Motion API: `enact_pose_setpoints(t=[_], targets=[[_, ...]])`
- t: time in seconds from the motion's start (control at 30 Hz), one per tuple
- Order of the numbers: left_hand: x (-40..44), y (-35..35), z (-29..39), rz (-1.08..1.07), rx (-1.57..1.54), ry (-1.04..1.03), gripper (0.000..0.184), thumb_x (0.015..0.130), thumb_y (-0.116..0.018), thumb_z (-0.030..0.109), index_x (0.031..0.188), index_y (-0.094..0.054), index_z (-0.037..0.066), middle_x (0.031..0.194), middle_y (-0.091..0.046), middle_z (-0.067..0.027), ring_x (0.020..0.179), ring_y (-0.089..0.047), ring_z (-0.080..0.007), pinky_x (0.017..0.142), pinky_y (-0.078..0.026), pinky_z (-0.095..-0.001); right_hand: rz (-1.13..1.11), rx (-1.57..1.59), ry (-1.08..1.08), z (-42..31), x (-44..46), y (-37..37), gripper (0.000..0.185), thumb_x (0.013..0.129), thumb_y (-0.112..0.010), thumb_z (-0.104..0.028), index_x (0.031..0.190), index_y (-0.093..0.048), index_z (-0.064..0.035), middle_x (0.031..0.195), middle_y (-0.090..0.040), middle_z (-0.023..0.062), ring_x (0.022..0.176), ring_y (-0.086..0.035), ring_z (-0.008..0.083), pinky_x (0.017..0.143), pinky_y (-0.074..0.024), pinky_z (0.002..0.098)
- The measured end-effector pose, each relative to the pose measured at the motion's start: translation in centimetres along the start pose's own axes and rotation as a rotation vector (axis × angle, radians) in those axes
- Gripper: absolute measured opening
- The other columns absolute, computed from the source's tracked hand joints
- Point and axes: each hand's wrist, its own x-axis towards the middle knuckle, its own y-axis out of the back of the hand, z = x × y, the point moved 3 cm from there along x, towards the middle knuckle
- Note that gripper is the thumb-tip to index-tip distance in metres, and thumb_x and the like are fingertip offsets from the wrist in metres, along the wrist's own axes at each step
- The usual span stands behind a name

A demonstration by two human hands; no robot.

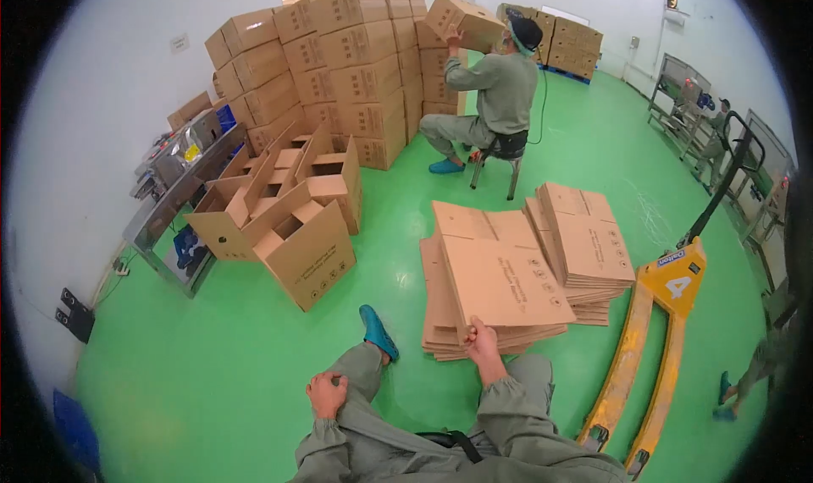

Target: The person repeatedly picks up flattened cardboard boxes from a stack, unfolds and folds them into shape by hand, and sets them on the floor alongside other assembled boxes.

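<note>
My right hand (483, 347) pinches the near edge of a flattened cardboard box (504, 267), the top one of a stack in front of me. Its near edge looks slightly raised above the other flat boxes (436, 314) beneath. My left hand (327, 394) rests on my left knee, holding nothing, with its fingers loosely bent and apart. Beyond my left foot, opened boxes (309, 263) with raised flaps stand close together on the floor.
A second stack of flat boxes (589, 237) lies beside the first. A yellow pallet jack (669, 288) stands at right. A seated co-worker (500, 93) lifts a box (464, 22) by piled closed cartons (360, 68). A metal table (190, 187) lines the left wall.
</note>
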Motion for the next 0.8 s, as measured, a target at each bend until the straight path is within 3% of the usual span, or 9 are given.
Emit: enact_pose_setpoints(t=[0.1,0.2,0.27,0.37,0.53,0.6,0.63,0.7,0.8], targets=[[0.6,-0.3,2.9,-0.098,-0.133,0.066,0.04,0.081,-0.063,0.042,0.104,-0.071,0.01,0.113,-0.066,-0.0076,0.114,-0.054,-0.0257,0.103,-0.032,-0.0534,-0.14,-0.013,-0.003,-0.6,-7.9,-2.3,0.024,0.092,-0.062,-0.024,0.074,-0.051,-0.0124,0.05,-0.042,-0.0036,0.041,-0.042,0.0111,0.051,-0.0472,0.031],[2.1,-2.2,7.0,-0.346,-0.882,-0.025,0.046,0.09,-0.057,0.044,0.112,-0.067,0.006,0.115,-0.066,-0.0109,0.115,-0.055,-0.0237,0.101,-0.038,-0.0496,-0.289,-0.063,-0.067,2.1,-14.2,-2.0,0.025,0.093,-0.061,-0.023,0.072,-0.051,-0.0142,0.045,-0.038,-0.0038,0.04,-0.041,0.0106,0.053,-0.0465,0.0311],[1.1,1.0,11.7,-0.461,-1.248,0.325,0.049,0.094,-0.055,0.042,0.116,-0.062,-0.001,0.111,-0.065,-0.0146,0.111,-0.057,-0.0231,0.095,-0.044,-0.0389,-0.358,-0.085,-0.164,5.1,-17.3,-1.0,0.026,0.093,-0.061,-0.026,0.071,-0.052,-0.0138,0.047,-0.039,-0.0048,0.042,-0.042,0.0109,0.054,-0.0465,0.0324],[3.5,1.4,13.1,-0.482,-1.573,0.207,0.05,0.09,-0.058,0.032,0.124,-0.052,-0.004,0.108,-0.065,-0.0162,0.103,-0.063,-0.0269,0.086,-0.049,-0.033,-0.488,-0.012,-0.393,5.8,-23.7,-1.3,0.034,0.093,-0.061,-0.031,0.066,-0.051,-0.0123,0.049,-0.037,-0.0041,0.046,-0.038,0.0103,0.066,-0.046,0.0318],[4.3,2.0,8.3,-0.13,-1.074,0.083,0.041,0.08,-0.055,0.013,0.114,-0.057,-0.009,0.103,-0.066,-0.0172,0.093,-0.064,-0.0281,0.076,-0.051,-0.0378,-0.623,0.026,-0.694,7.9,-23.6,0.6,0.041,0.096,-0.053,-0.039,0.067,-0.054,-0.0108,0.05,-0.042,-0.0027,0.049,-0.044,0.01,0.066,-0.0462,0.0308],[4.1,0.8,7.2,-0.072,-0.917,0.08,0.039,0.078,-0.056,0.011,0.11,-0.058,-0.011,0.101,-0.066,-0.0154,0.093,-0.063,-0.0271,0.076,-0.049,-0.0386,-0.582,-0.777,-0.515,7.9,-23.3,1.3,0.046,0.094,-0.052,-0.047,0.07,-0.058,-0.0086,0.053,-0.05,0.0,0.054,-0.052,0.0143,0.069,-0.0484,0.0336],[4.7,-1.5,5.7,-0.064,-0.88,0.024,0.04,0.078,-0.057,0.013,0.111,-0.058,-0.009,0.102,-0.066,-0.0169,0.094,-0.063,-0.0304,0.078,-0.049,-0.04,-0.577,-0.765,-0.497,7.9,-22.6,1.0,0.046,0.094,-0.052,-0.047,0.07,-0.058,-0.0086,0.053,-0.05,0.0,0.054,-0.052,0.0143,0.069,-0.0484,0.0336],[5.5,-4.4,5.6,-0.071,-0.846,-0.032,0.04,0.079,-0.057,0.014,0.113,-0.058,-0.007,0.103,-0.066,-0.0184,0.096,-0.063,-0.0337,0.079,-0.049,-0.0415,-0.687,-1.366,-0.159,7.9,-21.3,0.8,0.054,0.088,-0.055,-0.056,0.094,-0.063,-0.0031,0.069,-0.062,0.0075,0.073,-0.063,0.0226,0.075,-0.0497,0.036],[4.6,-7.3,6.8,0.052,-0.418,0.047,0.041,0.08,-0.056,0.014,0.117,-0.056,-0.003,0.104,-0.066,-0.0224,0.097,-0.062,-0.0425,0.086,-0.047,-0.0494,-0.509,-1.324,0.131,10.6,-18.5,-0.6,0.073,0.088,-0.051,-0.064,0.117,-0.056,0.0031,0.098,-0.066,0.0194,0.096,-0.063,0.0297,0.085,-0.0488,0.04]])
